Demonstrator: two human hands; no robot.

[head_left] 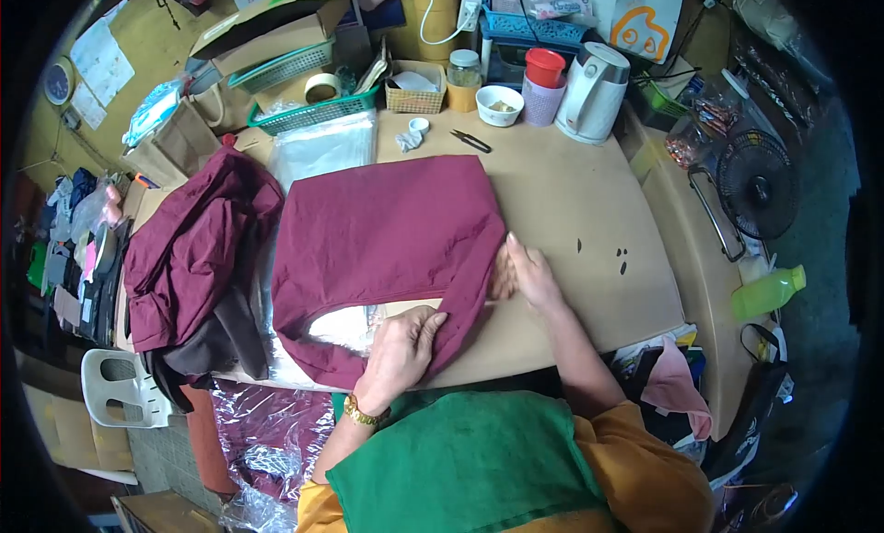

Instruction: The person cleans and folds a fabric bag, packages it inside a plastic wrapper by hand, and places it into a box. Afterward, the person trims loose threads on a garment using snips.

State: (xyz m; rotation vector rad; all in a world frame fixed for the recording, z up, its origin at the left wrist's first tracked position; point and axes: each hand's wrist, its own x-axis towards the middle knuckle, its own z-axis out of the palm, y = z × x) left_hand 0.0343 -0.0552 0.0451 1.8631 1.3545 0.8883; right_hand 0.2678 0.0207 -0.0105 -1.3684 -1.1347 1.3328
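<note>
A maroon fabric shoulder bag [387, 220] lies flat on the brown tabletop, its wide strap looping toward me. My left hand [403, 347] is closed on the strap near the front of the table, with thumb and fingers pressed together on the cloth. At the bag's right edge, my right hand [527, 273] is open, thumb raised and fingers stretched along the fabric; the fingertips are partly blurred. Clear plastic bags [324, 146] lie behind and partly under the maroon bag. To its left is a heap of more maroon cloth [203, 247] with dark brown fabric under it.
Thread snips [471, 141] lie behind the bag. Along the back stand a white bowl [499, 105], a jar [463, 70], a kettle [594, 93] and a green basket [318, 112]. A fan [757, 183] and a green bottle [767, 293] are at the right.
</note>
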